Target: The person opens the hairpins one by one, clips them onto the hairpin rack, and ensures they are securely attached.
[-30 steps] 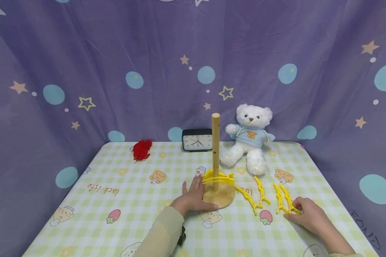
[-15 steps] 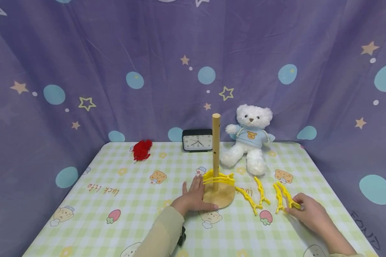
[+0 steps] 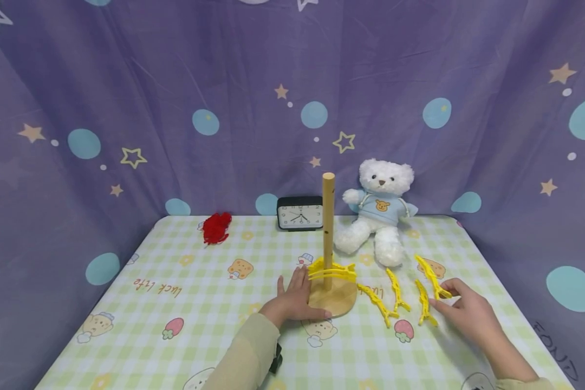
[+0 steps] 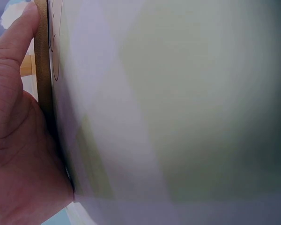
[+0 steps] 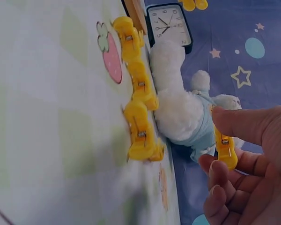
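In the head view, my right hand (image 3: 470, 314) pinches the handle end of a long curved yellow spring clip (image 3: 430, 273), raised off the table. The right wrist view shows this clip between thumb and fingers. Three similar clips lie on the cloth left of that hand, the nearest clip (image 3: 423, 302) beside my fingertips. My left hand (image 3: 294, 300) rests at the left side of a round wooden base (image 3: 338, 300), fingers extended and thumb along its front edge. An upright wooden post (image 3: 328, 227) rises from this base. Yellow clips (image 3: 338, 271) sit low around the post, partly overlapping.
A white teddy bear (image 3: 381, 208) in a blue top sits behind the loose clips. Behind the post stands a black clock (image 3: 299, 214). A red yarn bundle (image 3: 216, 228) lies at the back left. The checked tablecloth (image 3: 185, 346) meets a purple curtain (image 3: 253, 70) at the back.
My right hand has lifted one yellow clip from beside its neighbour and moved it slightly up and away from me. The left hand stays on the base.
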A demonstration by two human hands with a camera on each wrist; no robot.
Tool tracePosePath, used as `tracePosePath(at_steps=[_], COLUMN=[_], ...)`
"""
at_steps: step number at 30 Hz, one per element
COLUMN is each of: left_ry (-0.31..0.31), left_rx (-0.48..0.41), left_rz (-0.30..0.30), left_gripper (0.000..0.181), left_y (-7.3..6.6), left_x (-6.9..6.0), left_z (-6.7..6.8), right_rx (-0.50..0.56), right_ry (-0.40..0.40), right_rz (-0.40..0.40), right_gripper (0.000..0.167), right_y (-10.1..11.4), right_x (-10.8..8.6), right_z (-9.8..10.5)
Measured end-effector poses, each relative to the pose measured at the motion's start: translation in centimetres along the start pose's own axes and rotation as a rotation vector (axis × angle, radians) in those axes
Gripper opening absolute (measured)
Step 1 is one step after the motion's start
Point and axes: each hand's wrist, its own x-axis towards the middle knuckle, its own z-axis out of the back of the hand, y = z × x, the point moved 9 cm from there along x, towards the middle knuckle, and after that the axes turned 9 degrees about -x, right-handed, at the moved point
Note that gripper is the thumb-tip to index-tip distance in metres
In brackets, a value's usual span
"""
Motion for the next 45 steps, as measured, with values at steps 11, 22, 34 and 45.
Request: tracePosePath(at_steps=[11,22,34,45], left_ry=[0.013,0.016,0.015,0.011], left_rx=[-0.019,-0.005,-0.015,-0.031], left_rz=[-0.012,-0.009,-0.011,-0.016], left_gripper=[0.124,0.12,0.122,0.126], left_y=[-1.3,-1.5,-1.0,-0.4], left_x=[-1.2,-1.5,-1.0,-0.5], left_z=[0.9,1.2,0.7,0.2], right_rx=[0.112,0.185,0.138,0.111], right_ry=[-0.098,-0.163,-0.188,-0.198], right_rz=[0.091,0.271,0.374,0.398], right_gripper=[0.043,0.036,0.038,0.032], right_y=[3.6,7.9,11.8,14.2], right_x=[0.3,0.5,0.9,1.9], right_z=[0.3,0.5,0.3,-0.5])
